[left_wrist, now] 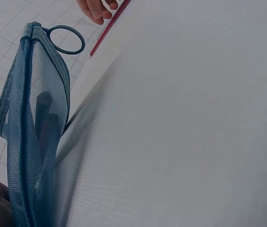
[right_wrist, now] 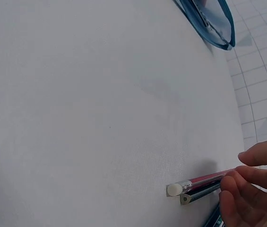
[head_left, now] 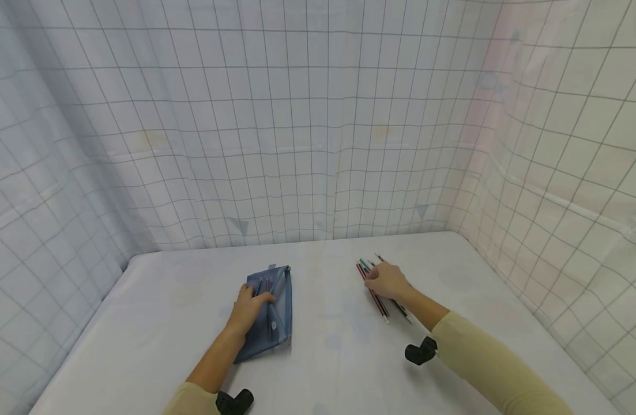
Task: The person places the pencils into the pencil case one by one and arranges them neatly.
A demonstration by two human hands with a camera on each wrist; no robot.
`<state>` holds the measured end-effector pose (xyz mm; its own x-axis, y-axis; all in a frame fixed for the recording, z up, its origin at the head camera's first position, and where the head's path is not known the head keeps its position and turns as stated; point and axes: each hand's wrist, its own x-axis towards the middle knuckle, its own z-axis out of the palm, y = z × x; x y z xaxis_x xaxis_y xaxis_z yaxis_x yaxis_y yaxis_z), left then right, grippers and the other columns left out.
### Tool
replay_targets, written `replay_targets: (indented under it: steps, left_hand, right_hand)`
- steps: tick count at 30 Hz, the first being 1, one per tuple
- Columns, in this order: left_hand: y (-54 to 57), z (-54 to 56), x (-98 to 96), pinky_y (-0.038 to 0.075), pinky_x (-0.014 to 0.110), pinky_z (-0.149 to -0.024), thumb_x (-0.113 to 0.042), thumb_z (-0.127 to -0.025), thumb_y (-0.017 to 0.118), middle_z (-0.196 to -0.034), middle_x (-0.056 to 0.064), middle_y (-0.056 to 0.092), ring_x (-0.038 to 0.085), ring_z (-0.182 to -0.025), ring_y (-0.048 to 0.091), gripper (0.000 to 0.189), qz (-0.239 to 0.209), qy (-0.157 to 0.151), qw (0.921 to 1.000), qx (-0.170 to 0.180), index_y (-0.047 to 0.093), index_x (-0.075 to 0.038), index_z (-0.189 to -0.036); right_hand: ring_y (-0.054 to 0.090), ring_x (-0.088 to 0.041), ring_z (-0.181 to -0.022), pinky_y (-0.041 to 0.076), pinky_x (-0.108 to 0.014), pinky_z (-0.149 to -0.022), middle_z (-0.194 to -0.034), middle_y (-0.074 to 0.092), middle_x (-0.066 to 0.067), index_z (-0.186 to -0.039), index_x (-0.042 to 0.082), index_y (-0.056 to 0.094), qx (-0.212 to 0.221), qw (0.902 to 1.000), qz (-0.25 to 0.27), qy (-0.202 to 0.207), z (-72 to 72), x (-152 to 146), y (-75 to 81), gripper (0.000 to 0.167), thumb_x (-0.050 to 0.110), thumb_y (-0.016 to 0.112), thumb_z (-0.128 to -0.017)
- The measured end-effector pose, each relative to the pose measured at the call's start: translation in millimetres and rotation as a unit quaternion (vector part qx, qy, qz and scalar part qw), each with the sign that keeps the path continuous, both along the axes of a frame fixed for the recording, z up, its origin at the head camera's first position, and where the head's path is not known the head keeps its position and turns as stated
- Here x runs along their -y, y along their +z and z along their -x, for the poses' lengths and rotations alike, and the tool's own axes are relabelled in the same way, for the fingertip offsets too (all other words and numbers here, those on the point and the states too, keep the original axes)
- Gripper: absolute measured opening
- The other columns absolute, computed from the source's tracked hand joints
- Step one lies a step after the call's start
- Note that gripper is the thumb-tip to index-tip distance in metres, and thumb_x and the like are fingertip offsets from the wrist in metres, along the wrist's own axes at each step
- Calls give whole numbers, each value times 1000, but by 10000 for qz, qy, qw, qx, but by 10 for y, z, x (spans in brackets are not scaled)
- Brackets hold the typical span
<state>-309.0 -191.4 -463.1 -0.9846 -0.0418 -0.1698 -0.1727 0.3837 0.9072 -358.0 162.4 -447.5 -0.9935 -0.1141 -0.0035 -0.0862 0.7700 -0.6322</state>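
A person's left hand [head_left: 248,307] grips a flat, blue mesh pouch [head_left: 281,305] on a white table [head_left: 328,357]; the right hand [head_left: 387,280], loose-fingered and clasping nothing, meets slim red and dark pencils [head_left: 378,304], any lettering illegible.

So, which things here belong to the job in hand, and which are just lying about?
In the job: blue pouch, with the left hand on it; pencils, with the right hand at them.

Just surroundings: white tabletop; gridded curtain; black wrist devices.
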Motion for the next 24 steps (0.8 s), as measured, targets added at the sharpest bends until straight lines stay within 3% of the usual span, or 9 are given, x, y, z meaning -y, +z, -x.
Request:
replay_targets:
  steps: [14, 20, 24]
  left_hand:
    - [-11, 4, -8, -4, 72, -114, -32, -92, 62, -167, 31, -8, 55, -150, -13, 94, 37, 9, 10000, -28, 13, 12, -159]
    - [-14, 0, -5, -3, 70, -115, -32, -92, 61, -167, 30, -9, 54, -150, -13, 94, -2, -33, 10000, -52, 13, 12, -160]
    - [-18, -11, -1, -2, 69, -116, -32, -91, 62, -168, 29, -9, 53, -150, -13, 94, -8, -64, 9999, -80, 13, 11, -160]
  right_hand:
    - [56, -15, -56, 46, -30, -49, -65, 63, 2, -75, 9, 76, -357, 9909, -1292, -91, 49, 83, -93, 12, 12, 76, -87]
    - [59, -16, -59, 50, -32, -51, -69, 66, 2, -78, 10, 77, -365, 9900, -1351, -188, 58, 119, -111, 7, 12, 76, -84]
    - [62, -16, -65, 52, -32, -55, -79, 70, -1, -88, 7, 80, -206, 9952, -885, -353, 47, 112, -116, 10, 16, 78, -86]
